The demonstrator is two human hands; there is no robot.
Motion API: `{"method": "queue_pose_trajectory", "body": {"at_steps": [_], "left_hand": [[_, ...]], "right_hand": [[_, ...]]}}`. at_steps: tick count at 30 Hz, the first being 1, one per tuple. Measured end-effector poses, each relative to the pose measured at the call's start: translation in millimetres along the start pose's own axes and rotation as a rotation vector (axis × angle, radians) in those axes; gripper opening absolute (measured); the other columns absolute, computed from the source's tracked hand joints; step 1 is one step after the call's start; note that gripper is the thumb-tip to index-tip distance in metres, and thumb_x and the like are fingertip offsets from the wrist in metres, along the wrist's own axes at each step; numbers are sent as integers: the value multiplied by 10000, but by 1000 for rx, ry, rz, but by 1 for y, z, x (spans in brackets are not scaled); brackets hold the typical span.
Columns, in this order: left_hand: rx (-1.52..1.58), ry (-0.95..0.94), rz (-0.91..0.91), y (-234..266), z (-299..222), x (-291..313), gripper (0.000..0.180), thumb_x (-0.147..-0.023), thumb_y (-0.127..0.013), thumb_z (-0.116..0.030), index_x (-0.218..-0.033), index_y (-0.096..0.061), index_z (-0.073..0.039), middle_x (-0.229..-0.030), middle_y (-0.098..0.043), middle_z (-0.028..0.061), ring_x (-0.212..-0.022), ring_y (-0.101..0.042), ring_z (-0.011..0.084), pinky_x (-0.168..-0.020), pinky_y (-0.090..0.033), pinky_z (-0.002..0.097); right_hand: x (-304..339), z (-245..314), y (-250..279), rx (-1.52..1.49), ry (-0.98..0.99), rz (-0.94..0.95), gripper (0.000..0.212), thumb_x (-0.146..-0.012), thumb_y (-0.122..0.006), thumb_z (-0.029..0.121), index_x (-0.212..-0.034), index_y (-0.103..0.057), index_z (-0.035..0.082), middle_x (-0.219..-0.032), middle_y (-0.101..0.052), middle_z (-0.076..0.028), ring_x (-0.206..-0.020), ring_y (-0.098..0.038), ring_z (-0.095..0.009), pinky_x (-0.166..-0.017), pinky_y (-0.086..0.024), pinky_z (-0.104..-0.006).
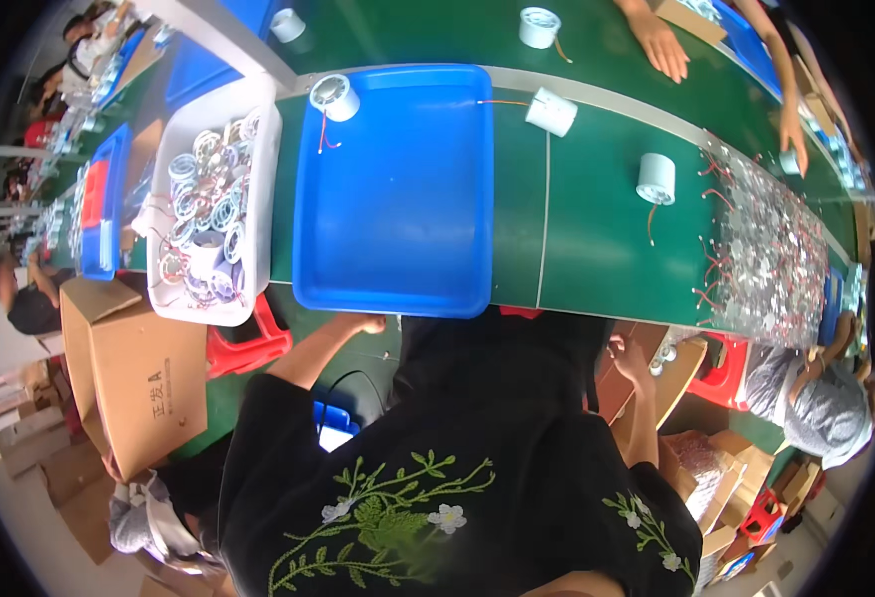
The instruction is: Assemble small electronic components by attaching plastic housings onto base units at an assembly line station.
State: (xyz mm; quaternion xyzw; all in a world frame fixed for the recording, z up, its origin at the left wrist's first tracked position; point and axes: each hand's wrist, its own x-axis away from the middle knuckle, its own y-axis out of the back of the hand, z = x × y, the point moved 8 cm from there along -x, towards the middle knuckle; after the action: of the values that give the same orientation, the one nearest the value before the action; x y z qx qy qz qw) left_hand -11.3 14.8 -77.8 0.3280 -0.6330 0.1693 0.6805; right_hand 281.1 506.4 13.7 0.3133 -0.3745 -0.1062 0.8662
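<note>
My left hand [362, 323] is below the front edge of the blue tray [308, 199], its fingers curled in, with nothing visible in them. My right hand [633, 360] hangs below the table edge, to the right of my dark-clothed lap. Its fingers are too small and shadowed to tell whether they hold anything. The tray lies on the green table before me. A white cylindrical part [335, 98] with two thin wires stands at its far left corner. Further white cylinders with wires lie to the right: one [551, 111] on its side, another [656, 178] nearer.
A white bin [270, 149] of wired ring-shaped parts stands left of the tray. Clear-wrapped wired parts [771, 244] cover the table's right end. A cardboard box [139, 383] and red stool [248, 343] stand at left. Across the table is another person's hand [661, 48].
</note>
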Motion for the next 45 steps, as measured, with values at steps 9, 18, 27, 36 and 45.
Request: {"method": "queue_pose_trajectory", "body": {"at_steps": [9, 18, 27, 36, 45], "left_hand": [[599, -1105, -965, 260, -148, 361, 87, -808, -608, -22, -888, -618, -55, -807, -649, 78, -668, -621, 184, -615, -490, 291], [227, -646, -1409, 443, -163, 214, 571, -754, -723, -149, -1273, -495, -82, -1156, -510, 227, -1047, -548, 421, -886, -467, 452], [90, -369, -1120, 406, -191, 278, 598, -634, -825, -160, -1147, -527, -86, -1011, -544, 179, -991, -587, 334, -673, -546, 424], [118, -678, -1495, 393, -206, 259, 562, -680, -790, -124, -1170, -517, -103, -1189, -541, 142, -1006, -578, 331, -736, -542, 422], [373, -623, -1458, 371, -196, 264, 475, -787, -718, -116, -1230, -548, -94, -1286, -495, 180, -1069, -582, 339, -838, -512, 399]], "right_hand": [[105, 271, 140, -421, 505, -295, 105, -840, -638, 26, -935, -630, -18, -764, -611, -21, -687, -549, -72, -622, -454, -232], [-56, 306, 166, 184, 509, -813, 566, -812, -677, 122, -1325, -441, 76, -1256, -465, -195, -1129, -495, -371, -885, -454, -440], [-9, 301, 199, -226, 363, -694, 616, -727, -731, 153, -1283, -473, 88, -1225, -503, -198, -1080, -535, -394, -860, -486, -454], [-50, 307, 207, 389, 324, -743, 597, -723, -755, 190, -1274, -536, 116, -1109, -623, -131, -1016, -608, -322, -850, -505, -408], [53, 130, 330, 511, 93, -1097, 366, -798, -686, 179, -1147, -604, 105, -1142, -612, -107, -1028, -587, -365, -846, -490, -453]]}}
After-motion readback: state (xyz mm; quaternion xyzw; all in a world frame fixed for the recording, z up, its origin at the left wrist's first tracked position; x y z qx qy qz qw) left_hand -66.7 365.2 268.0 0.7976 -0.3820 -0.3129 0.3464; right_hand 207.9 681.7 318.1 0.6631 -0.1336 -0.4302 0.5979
